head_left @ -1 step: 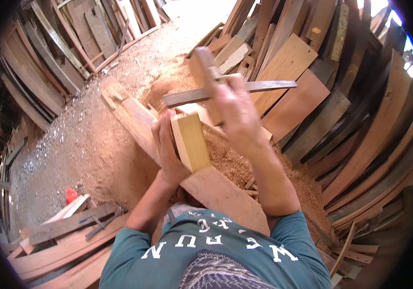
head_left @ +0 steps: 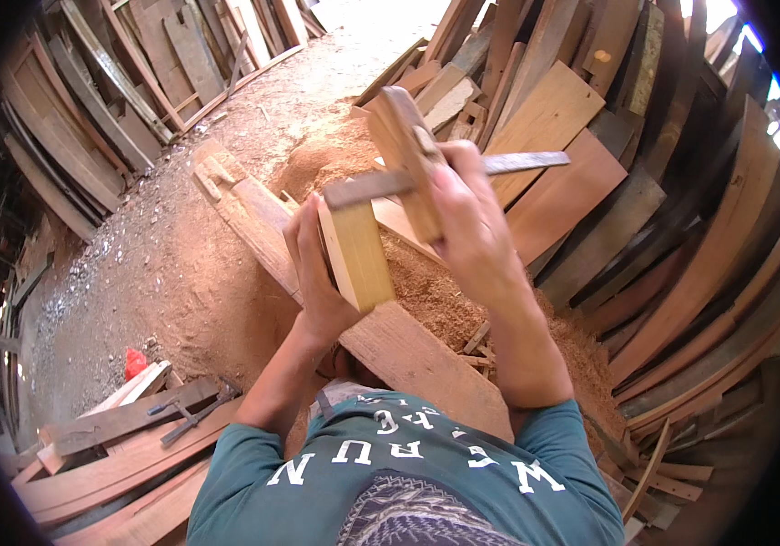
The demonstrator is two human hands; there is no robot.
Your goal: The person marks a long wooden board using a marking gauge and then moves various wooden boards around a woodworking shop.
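My right hand (head_left: 467, 227) grips a wooden tool (head_left: 399, 150): a brown block crossed by a long weathered bar (head_left: 522, 162). The bar's left end lies across the top of a pale yellow wood block (head_left: 358, 255). My left hand (head_left: 313, 273) holds that block by its left side, fingers pressed along it. Beneath them a long worn plank (head_left: 417, 364) slants from upper left toward my body; whether the block rests on it is unclear.
Sawdust (head_left: 426, 300) lies right of the plank. Many boards (head_left: 718, 255) lean along the right; more stand at upper left (head_left: 90, 109). At lower left are stacked boards (head_left: 117, 473), a metal clamp-like tool (head_left: 181, 428) and a red scrap (head_left: 135, 362). The floor (head_left: 135, 282) is dirt.
The tool in my right hand has shifted slightly right, its bar's end now over the yellow block's top. My left hand and the block have risen slightly.
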